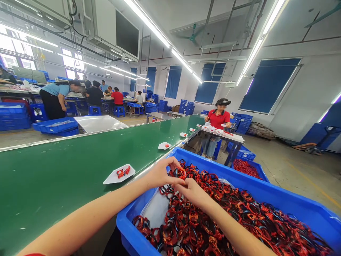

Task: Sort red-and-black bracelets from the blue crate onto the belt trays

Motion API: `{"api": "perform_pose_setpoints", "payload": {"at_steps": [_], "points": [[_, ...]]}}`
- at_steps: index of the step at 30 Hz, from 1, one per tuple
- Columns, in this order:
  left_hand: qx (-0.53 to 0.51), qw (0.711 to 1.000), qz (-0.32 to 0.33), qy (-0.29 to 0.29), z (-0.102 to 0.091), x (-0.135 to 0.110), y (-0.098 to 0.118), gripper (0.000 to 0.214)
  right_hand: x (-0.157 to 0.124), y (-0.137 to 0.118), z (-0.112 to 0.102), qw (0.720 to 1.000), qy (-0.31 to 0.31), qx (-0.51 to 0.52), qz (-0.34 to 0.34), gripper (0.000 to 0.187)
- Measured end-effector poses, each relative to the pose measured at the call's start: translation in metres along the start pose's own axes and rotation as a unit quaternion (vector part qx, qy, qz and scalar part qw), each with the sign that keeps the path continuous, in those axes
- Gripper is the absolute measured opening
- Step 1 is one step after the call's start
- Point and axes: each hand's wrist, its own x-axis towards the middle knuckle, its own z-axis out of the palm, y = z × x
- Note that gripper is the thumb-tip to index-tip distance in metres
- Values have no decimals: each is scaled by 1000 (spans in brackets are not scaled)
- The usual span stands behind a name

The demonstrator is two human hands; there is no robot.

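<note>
Left hand (165, 173) pinching red-and-black ring piece (181, 173) over blue bin (239, 178) (heaped with similar pieces (197, 222)); right hand (192, 192) close below, grip unclear.

From my remote station I see a pale far wall (188, 89), its windows (174, 81) covered in blue. Long tube lights (147, 23) burn overhead, and a green fan (193, 37) hangs far off. I make out blue stools (120, 111) at far left, and on the right a yellow line (314, 185) crosses the grey-brown floor (286, 177).
</note>
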Motion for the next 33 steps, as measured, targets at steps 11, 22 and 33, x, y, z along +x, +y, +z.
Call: {"api": "perform_pose_setpoints", "payload": {"at_steps": [11,22,33], "points": [[-9,1000,-4,5,0,-1,-2,45,-8,8,9,938,-59,-339,-51,33],[-19,999,-32,-9,-1,-1,0,45,-3,-33,-39,982,165,-46,-82,31],[17,998,-27,-48,-2,1,3,39,-7,-51,-13,983,135,105,-73,30]]}}
